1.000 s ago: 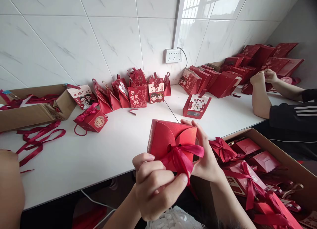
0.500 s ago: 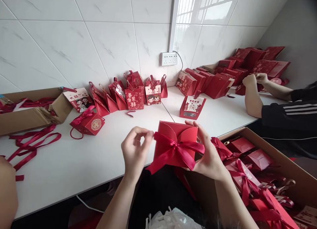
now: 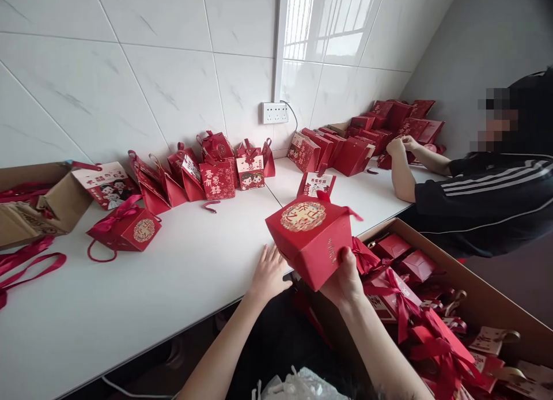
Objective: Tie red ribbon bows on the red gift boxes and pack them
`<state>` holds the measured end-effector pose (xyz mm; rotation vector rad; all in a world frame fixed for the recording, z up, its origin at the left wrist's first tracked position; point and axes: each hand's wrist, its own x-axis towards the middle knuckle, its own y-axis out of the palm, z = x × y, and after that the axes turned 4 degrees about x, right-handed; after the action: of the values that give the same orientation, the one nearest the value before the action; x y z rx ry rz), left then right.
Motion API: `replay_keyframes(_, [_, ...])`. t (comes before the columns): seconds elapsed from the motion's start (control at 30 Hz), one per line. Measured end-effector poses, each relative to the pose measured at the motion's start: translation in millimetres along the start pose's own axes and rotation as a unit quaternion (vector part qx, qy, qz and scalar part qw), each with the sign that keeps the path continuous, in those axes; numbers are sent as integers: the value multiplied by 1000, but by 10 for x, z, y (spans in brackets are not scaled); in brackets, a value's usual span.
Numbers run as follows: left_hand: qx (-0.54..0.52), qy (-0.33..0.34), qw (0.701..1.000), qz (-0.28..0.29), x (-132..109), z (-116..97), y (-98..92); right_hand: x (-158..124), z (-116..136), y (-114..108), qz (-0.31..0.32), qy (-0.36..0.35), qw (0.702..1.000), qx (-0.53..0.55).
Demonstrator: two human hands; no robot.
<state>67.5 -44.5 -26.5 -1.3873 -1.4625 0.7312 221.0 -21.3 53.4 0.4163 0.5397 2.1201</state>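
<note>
A red gift box (image 3: 311, 244) with a round gold emblem is tilted in my right hand (image 3: 345, 279), whose thumb presses its side. Bits of its ribbon stick out behind the top edge; the bow itself is mostly hidden. My left hand (image 3: 270, 276) is at the table's front edge, just left of the box, with its fingers stretched out and partly behind the box. Just beyond the held box stands a red box with a white printed front (image 3: 318, 184). Another ribboned red box (image 3: 129, 227) lies on its side at the left.
Red gift boxes (image 3: 218, 180) line the wall, and more are piled at the far right near a person in a black sleeve (image 3: 488, 178). A large carton (image 3: 514, 299) of ribboned boxes stands at my right. Loose ribbons (image 3: 34, 267) and an open carton (image 3: 64, 207) are at the left.
The box has turned, so its gold emblem now shows instead of the bow. My left hand has let go of the ribbon and lowered to the table edge. The view has swung right.
</note>
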Motion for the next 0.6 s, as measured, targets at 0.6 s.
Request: replay_keyframes(0.6, [-43, 25, 999, -6, -8, 149, 19, -300, 138, 250, -6, 67, 996, 51])
